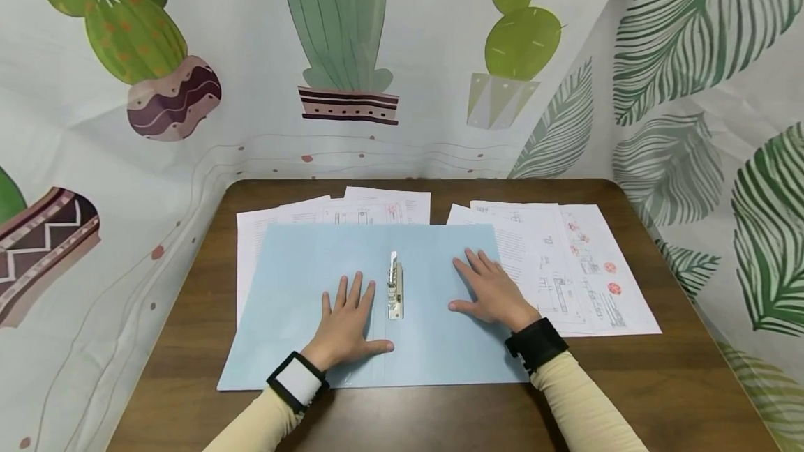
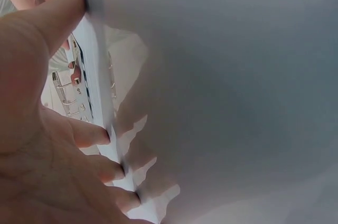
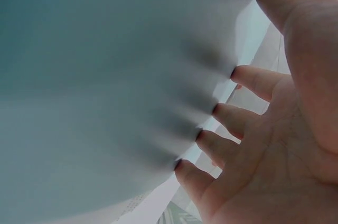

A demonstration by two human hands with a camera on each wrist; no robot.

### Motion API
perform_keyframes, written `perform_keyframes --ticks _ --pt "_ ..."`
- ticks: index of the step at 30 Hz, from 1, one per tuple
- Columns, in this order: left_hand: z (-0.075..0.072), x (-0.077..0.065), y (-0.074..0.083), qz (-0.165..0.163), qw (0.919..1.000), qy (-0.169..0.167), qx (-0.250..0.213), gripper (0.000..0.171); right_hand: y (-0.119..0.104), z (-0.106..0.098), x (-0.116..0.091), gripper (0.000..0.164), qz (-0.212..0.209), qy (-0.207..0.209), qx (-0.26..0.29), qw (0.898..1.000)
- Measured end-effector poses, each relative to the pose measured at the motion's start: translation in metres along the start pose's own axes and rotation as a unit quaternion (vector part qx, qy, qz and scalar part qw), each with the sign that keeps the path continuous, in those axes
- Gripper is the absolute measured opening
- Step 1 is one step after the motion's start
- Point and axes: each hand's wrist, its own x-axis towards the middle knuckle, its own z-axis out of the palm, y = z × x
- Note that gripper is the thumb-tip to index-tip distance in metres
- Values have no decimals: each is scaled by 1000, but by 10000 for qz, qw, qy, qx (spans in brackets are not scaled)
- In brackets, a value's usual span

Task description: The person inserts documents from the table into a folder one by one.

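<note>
Light-blue clip folder: spread open on the desk [image 1: 672,386] in front of you, its inner face [image 1: 433,351] up and its metal clip [image 1: 396,291] near the middle.
Left hand: yours [image 1: 344,330] rests on the folder left of the clip, fingers spread wide, thumb out, gripping nothing.
Right hand: yours [image 1: 493,293] rests near the folder's right edge, fingers also apart and holding nothing.
Hidden: the folder covers part of the left papers [image 1: 295,213] and the right papers [image 1: 578,264] — you cannot tell how many sheets there are.
Cut off: both your sleeves [image 1: 587,396] leave the head view at the bottom; each wrist view is mostly blurred blue-grey folder.
Writing: printed lines, drawings and round red stamps [image 1: 609,268] show on the sheets — all too small for you to read.
</note>
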Motion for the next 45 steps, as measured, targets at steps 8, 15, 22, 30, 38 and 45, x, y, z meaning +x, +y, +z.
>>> perform_keyframes --ticks 8,15,22,30,38,45 --pt "0 0 -1 53 9999 65 86 119 0 -1 0 90 -21 -2 -21 10000" --pt "0 -1 -1 56 10000 55 50 119 0 -1 0 90 -25 -21 -1 10000" --pt "0 -3 -1 53 10000 5 -68 118 0 0 -1 89 -36 -15 25 10000" --pt "-1 -3 0 15 10000 -16 -45 117 1 1 0 89 -104 51 59 9999" --pt "1 -1 0 -16 10000 13 5 118 1 0 0 90 -57 4 77 10000" --pt "1 -1 0 -28 10000 10 -16 117 1 -1 0 90 8 -22 118 9999"
